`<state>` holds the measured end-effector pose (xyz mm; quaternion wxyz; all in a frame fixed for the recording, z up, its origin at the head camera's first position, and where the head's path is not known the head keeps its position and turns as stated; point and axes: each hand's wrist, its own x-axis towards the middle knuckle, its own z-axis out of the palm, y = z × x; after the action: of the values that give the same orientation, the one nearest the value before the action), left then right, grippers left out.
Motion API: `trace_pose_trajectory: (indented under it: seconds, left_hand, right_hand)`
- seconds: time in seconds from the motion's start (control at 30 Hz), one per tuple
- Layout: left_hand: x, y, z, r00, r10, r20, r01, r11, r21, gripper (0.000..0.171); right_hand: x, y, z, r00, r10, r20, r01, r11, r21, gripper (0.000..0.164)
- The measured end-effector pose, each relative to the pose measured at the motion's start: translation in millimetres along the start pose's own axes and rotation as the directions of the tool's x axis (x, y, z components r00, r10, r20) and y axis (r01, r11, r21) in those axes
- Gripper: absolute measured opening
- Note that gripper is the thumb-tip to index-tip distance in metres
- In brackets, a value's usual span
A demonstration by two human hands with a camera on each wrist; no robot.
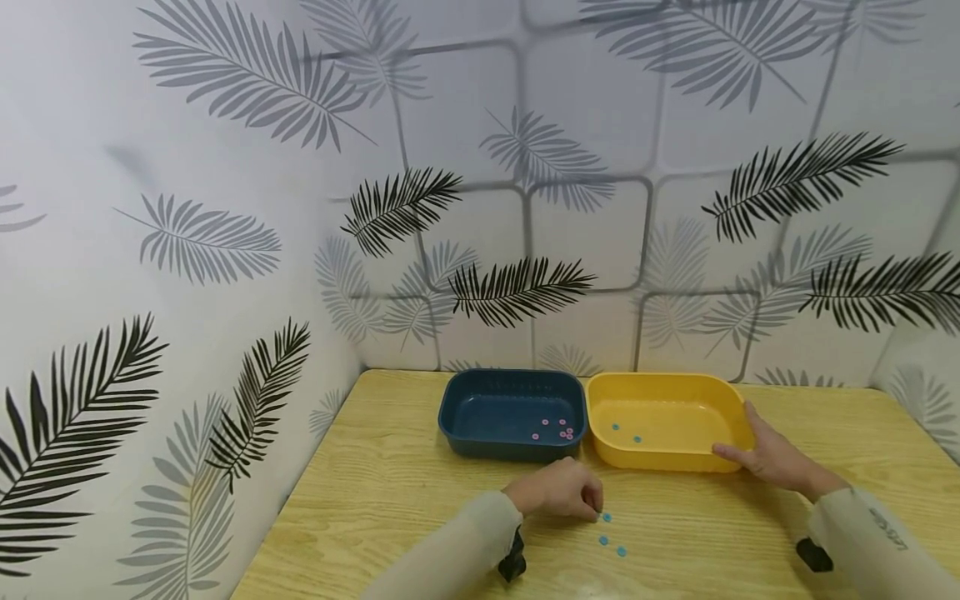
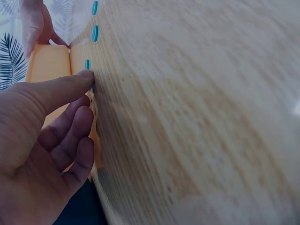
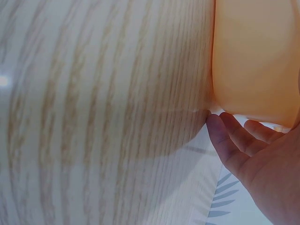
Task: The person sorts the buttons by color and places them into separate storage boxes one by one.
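My left hand (image 1: 558, 490) is low over the wooden table, with thumb and forefinger pinching a small blue button (image 2: 92, 86) that is mostly hidden by the fingertips. Right beside those fingertips lies another blue button (image 1: 607, 517). Two more, a blue button (image 1: 603, 541) and a blue button (image 1: 622, 552), lie nearer the front. My right hand (image 1: 780, 454) holds the right end of a yellow tray (image 1: 652, 458), thumb toward the front and fingers round the far corner. A couple of blue buttons (image 1: 637, 439) lie inside this tray.
A dark blue tray (image 1: 495, 450) stands against the yellow tray's left side, with several pink buttons (image 1: 545, 422) in its right part. Behind the table (image 1: 375, 467) rises a wall (image 1: 480, 208) with a leaf pattern, which continues along the left.
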<state>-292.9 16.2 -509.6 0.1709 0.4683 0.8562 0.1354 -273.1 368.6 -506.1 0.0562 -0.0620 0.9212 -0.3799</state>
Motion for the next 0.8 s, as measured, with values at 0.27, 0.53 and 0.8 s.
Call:
trace_pose_trajectory:
  seconds: [0.27, 0.53, 0.8]
  left_hand:
    - [1.6, -1.7, 2.2, 1.0, -0.022, 0.002, 0.022, 0.999, -0.03, 0.004]
    - [0.0, -0.7, 0.4, 0.999, -0.034, -0.004, 0.034, 0.998, -0.053, 0.008]
    - [-6.3, -3.4, -4.0, 0.996, -0.088, -0.016, 0.085, 0.986, -0.145, 0.013]
  right_hand:
    - [-0.2, 0.4, 0.4, 1.0, -0.009, -0.002, 0.009, 1.0, 0.018, 0.109]
    - [-0.1, -2.6, -0.6, 1.0, -0.002, -0.008, 0.002, 1.0, 0.002, 0.109]
    - [-2.4, -5.5, -0.4, 1.0, -0.007, -0.006, 0.007, 1.0, 0.003, 0.109]
